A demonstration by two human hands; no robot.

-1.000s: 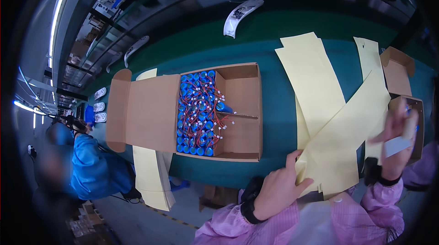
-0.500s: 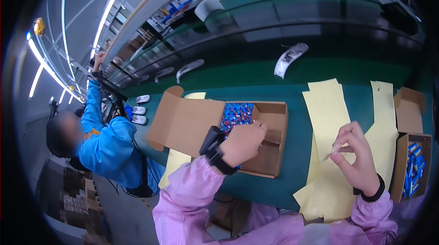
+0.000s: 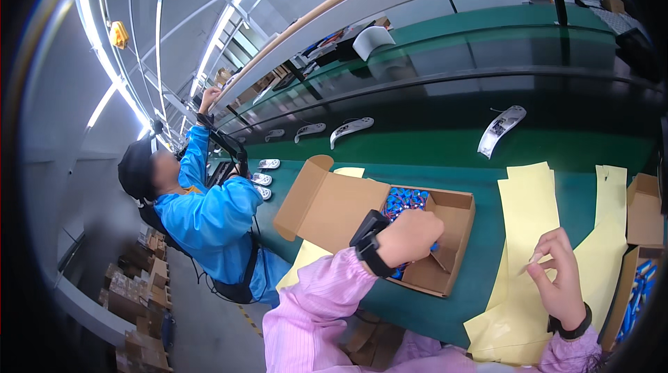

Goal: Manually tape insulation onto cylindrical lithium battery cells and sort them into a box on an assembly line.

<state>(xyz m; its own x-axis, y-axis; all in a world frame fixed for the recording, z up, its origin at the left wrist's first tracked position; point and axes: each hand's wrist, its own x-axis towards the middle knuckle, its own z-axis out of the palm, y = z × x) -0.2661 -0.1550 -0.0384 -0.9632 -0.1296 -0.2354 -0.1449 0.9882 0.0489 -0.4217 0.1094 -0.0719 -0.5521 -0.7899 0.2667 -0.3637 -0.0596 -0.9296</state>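
My left hand [image 3: 412, 235] reaches into an open cardboard box [image 3: 460, 234], its fingers curled downward. At the fingertips shows a blue piece [image 3: 435, 246], like the small blue batteries with red wires [image 3: 406, 199] heaped in the box's left part. A cardboard divider [image 3: 439, 262] slants beside the fingers. Over yellow paper sheets [image 3: 530, 206], my right hand [image 3: 561, 277] pinches a small thin whitish piece [image 3: 524, 269] between thumb and fingers. What that piece is remains too small to make out.
Another cardboard box [image 3: 621, 296] with blue cylindrical cells [image 3: 637, 292] stands at the right edge. White curved shells [image 3: 502, 131] lie along the green bench beyond the box. On the left a co-worker in a blue jacket [image 3: 209, 213] sits close by, one arm raised.
The whole view has swung, so the bench sits lower and further right. My left hand has curled more inside the box, and a blue piece now shows at its fingers. The right hand keeps its pinch.
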